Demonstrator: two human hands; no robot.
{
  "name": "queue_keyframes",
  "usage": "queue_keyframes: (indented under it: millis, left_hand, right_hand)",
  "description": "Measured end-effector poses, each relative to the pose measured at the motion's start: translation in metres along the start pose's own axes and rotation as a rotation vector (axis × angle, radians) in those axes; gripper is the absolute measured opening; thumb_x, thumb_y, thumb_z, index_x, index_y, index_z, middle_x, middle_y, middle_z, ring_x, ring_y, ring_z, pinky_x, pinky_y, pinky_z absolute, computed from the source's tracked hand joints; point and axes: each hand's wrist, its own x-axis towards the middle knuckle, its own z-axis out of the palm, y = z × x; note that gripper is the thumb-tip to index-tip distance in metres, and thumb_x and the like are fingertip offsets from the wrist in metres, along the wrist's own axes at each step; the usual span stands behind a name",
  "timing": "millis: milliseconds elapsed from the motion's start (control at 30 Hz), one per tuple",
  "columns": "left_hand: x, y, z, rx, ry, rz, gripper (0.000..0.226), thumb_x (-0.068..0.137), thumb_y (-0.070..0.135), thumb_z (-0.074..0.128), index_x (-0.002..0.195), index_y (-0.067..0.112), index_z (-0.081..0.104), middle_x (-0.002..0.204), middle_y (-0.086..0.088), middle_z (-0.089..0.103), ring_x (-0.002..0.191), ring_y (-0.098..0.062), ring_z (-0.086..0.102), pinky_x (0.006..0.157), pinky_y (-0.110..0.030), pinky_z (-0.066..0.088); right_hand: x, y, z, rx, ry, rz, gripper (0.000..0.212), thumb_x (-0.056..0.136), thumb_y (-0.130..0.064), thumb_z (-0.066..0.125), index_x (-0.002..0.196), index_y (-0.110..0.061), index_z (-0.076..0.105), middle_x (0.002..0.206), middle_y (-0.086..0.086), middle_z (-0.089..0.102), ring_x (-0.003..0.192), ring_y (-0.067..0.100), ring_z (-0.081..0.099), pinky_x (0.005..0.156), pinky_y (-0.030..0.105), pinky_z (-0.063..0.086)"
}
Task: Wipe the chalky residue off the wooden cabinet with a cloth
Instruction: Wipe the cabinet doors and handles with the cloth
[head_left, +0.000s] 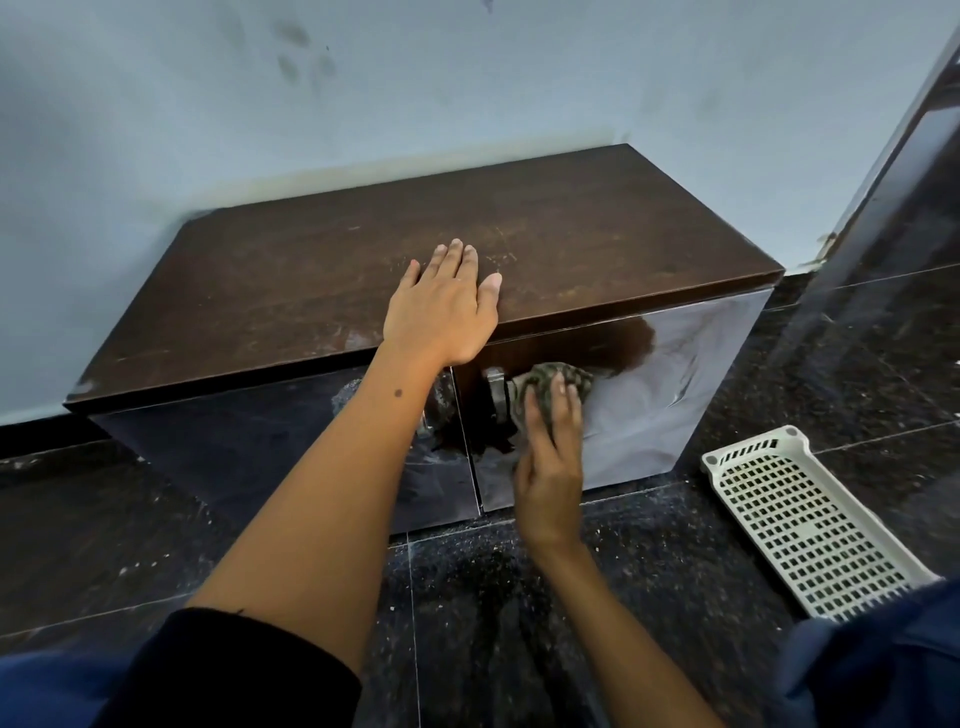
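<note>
A low dark wooden cabinet (291, 280) stands against a pale blue wall, with two glossy front doors. Faint whitish streaks show on its top and on the left door. My left hand (441, 306) lies flat, fingers straight, on the top near the front edge. My right hand (550, 457) presses a crumpled grey-green cloth (545, 387) against the right door (675, 395), just right of a metal handle (496, 395). The fingers lie straight over the cloth.
A white perforated plastic tray (800, 525) lies on the dark speckled tile floor (130, 545) to the right of the cabinet. A dark glossy panel (893, 218) rises at the far right. My knees in blue fabric fill the bottom corners.
</note>
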Motion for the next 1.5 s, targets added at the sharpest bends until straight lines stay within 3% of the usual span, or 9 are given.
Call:
queue_keyframes:
  millis: [233,467,633,833,933,1033,1300,1400,1500]
  left_hand:
    - [0.0,0.002,0.0,0.01,0.005,-0.01,0.058,0.101,0.042,0.011,0.15,0.012,0.01,0.159,-0.004,0.006,0.146,-0.016,0.002,0.118,-0.038,0.002]
    - [-0.002,0.002,-0.003,0.016,-0.016,-0.012,0.058,0.101,0.042,0.009,0.15,0.012,0.008,0.159,-0.004,0.004,0.146,-0.016,0.001,0.118,-0.037,0.001]
    - [-0.002,0.003,-0.003,0.021,-0.005,-0.011,0.058,0.101,0.042,0.01,0.15,0.012,0.01,0.159,-0.004,0.005,0.146,-0.016,0.002,0.118,-0.037,0.002]
    - [-0.001,0.003,-0.003,0.028,-0.005,-0.014,0.058,0.101,0.042,0.009,0.15,0.012,0.009,0.159,-0.004,0.005,0.146,-0.016,0.002,0.118,-0.037,0.002]
    - [-0.003,0.002,-0.003,0.031,-0.01,-0.013,0.058,0.101,0.042,0.009,0.15,0.013,0.009,0.159,-0.004,0.005,0.146,-0.016,0.002,0.118,-0.037,0.002]
    - [-0.001,0.002,-0.002,0.027,-0.002,-0.011,0.058,0.101,0.042,0.01,0.15,0.013,0.01,0.159,-0.004,0.006,0.146,-0.016,0.003,0.118,-0.037,0.003]
    - [-0.001,0.002,-0.002,0.028,-0.009,-0.015,0.058,0.1,0.043,0.01,0.15,0.013,0.009,0.159,-0.004,0.005,0.146,-0.016,0.002,0.118,-0.037,0.002]
    - [-0.002,0.002,-0.004,0.021,-0.013,-0.017,0.058,0.101,0.043,0.01,0.15,0.012,0.009,0.159,-0.004,0.005,0.146,-0.017,0.002,0.118,-0.037,0.002]
    - [-0.004,0.006,-0.003,0.01,-0.031,-0.052,0.061,0.1,0.045,0.009,0.15,0.011,0.009,0.159,-0.005,0.004,0.146,-0.018,0.001,0.118,-0.039,0.001]
  right_hand:
    - [0.052,0.005,-0.018,0.054,0.312,0.226,0.047,0.093,0.004,0.044,0.139,-0.001,0.038,0.153,0.014,0.016,0.143,0.032,0.015,0.11,0.051,0.032]
    - [-0.022,0.015,0.005,-0.025,-0.096,0.093,0.064,0.091,0.007,0.036,0.148,-0.017,0.018,0.157,-0.003,0.0,0.146,0.023,-0.002,0.115,0.04,0.012]
    - [0.01,0.017,-0.007,0.078,0.053,0.444,0.063,0.093,0.009,0.038,0.149,-0.01,0.017,0.158,0.001,-0.006,0.145,0.018,0.006,0.116,0.041,0.023]
    - [-0.016,-0.016,0.021,0.059,-0.115,0.196,0.071,0.093,0.003,0.04,0.149,-0.018,0.001,0.151,-0.012,-0.03,0.143,0.011,-0.018,0.117,0.027,0.002]
    - [-0.016,-0.006,0.01,0.151,-0.146,0.408,0.072,0.093,0.006,0.039,0.15,-0.017,0.002,0.153,-0.009,-0.027,0.145,0.019,-0.006,0.118,0.038,0.016]
    - [0.015,0.0,-0.004,0.151,-0.002,0.576,0.068,0.09,0.01,0.04,0.15,-0.008,0.01,0.157,0.01,-0.014,0.145,0.028,0.0,0.114,0.016,0.005]
    - [-0.011,-0.024,0.017,0.048,-0.09,0.127,0.074,0.091,0.011,0.042,0.147,-0.018,0.004,0.151,-0.011,-0.027,0.145,0.016,-0.008,0.117,0.022,0.007]
    - [0.002,-0.013,0.0,0.183,-0.017,0.371,0.068,0.095,0.002,0.042,0.15,-0.021,0.01,0.152,-0.019,-0.012,0.137,0.021,0.029,0.104,0.01,0.032]
    - [0.038,-0.012,-0.019,0.16,0.16,0.475,0.062,0.092,0.006,0.044,0.148,-0.009,0.021,0.151,0.012,0.004,0.132,0.024,0.035,0.106,0.015,0.029]
